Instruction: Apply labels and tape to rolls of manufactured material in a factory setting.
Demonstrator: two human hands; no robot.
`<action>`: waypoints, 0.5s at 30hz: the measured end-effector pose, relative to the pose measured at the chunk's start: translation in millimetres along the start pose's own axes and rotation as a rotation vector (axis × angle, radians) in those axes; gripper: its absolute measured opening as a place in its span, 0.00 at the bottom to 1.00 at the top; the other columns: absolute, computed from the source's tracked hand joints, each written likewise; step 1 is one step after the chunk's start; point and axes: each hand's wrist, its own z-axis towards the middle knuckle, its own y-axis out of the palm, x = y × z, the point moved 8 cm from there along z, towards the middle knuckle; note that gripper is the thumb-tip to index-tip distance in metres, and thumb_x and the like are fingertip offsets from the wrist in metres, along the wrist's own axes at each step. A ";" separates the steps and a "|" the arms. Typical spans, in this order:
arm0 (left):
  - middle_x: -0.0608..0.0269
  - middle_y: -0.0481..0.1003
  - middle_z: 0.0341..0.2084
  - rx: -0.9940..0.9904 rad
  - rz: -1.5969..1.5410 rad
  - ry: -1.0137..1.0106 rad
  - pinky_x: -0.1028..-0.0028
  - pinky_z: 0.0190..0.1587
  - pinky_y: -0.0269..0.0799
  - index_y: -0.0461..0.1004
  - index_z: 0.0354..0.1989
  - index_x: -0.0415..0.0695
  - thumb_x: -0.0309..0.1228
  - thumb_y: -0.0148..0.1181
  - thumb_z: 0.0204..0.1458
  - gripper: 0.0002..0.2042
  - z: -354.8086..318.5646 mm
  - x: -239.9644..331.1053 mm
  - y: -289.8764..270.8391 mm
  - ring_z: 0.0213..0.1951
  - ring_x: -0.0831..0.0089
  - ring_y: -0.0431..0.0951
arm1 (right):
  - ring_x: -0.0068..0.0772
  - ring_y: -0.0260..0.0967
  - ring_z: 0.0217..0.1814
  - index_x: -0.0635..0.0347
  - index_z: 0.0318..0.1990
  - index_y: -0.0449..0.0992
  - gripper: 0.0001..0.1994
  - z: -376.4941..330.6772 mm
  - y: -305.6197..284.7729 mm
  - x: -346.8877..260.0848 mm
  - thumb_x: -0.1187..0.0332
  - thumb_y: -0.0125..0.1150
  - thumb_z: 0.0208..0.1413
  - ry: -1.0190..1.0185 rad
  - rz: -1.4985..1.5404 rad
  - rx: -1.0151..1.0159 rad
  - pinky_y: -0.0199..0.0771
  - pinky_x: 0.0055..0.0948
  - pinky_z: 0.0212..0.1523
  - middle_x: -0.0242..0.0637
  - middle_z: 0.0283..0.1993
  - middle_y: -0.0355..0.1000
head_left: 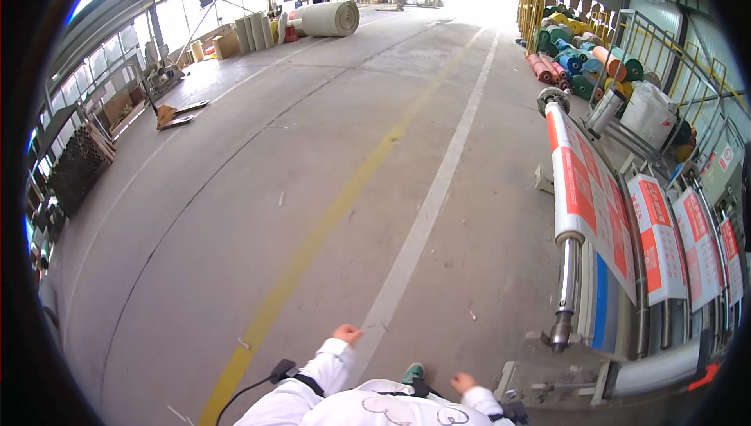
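Observation:
My left hand hangs in front of me above the floor by the white line. Its fingers are curled in, and nothing shows in them. Lower and to the right, my right hand is also loosely closed, with no object visible in it. Both arms are in white sleeves with dark bands at the wrists, and a cable runs from the left one. Neither hand touches anything. To my right, nearest the right hand, stands a machine with a roll of red-and-white printed film on a metal shaft.
A yellow floor line and a white line run ahead. Far left are a pallet jack, stacked tubes and a big pale roll. Colourful rolls and a white bulk bag lie right, by metal railings.

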 end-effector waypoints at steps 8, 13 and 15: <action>0.60 0.71 0.14 0.526 -0.202 -0.344 0.68 0.23 0.65 0.71 0.18 0.35 0.35 0.57 0.33 0.13 8.5 -126.2 -122.8 0.19 0.72 0.68 | 0.39 0.67 0.41 0.62 0.42 0.70 0.16 102.4 -249.7 -280.4 0.64 0.53 0.46 -0.606 0.362 0.093 0.67 0.31 0.41 0.43 0.37 0.70; 0.58 0.70 0.17 0.317 0.111 -0.744 0.67 0.24 0.63 0.71 0.22 0.36 0.30 0.52 0.37 0.09 46.3 -195.7 -109.4 0.22 0.71 0.67 | 0.34 0.70 0.35 0.62 0.42 0.70 0.15 225.8 -251.1 -202.6 0.64 0.52 0.47 -0.302 0.263 0.092 0.70 0.30 0.34 0.40 0.37 0.71; 0.52 0.71 0.21 0.018 0.405 -0.531 0.64 0.31 0.66 0.71 0.26 0.41 0.29 0.52 0.37 0.07 122.1 -182.5 -92.1 0.29 0.61 0.71 | 0.37 0.71 0.30 0.61 0.37 0.72 0.15 248.5 -228.4 -112.7 0.61 0.52 0.45 -0.051 -0.048 0.099 0.70 0.33 0.29 0.44 0.31 0.72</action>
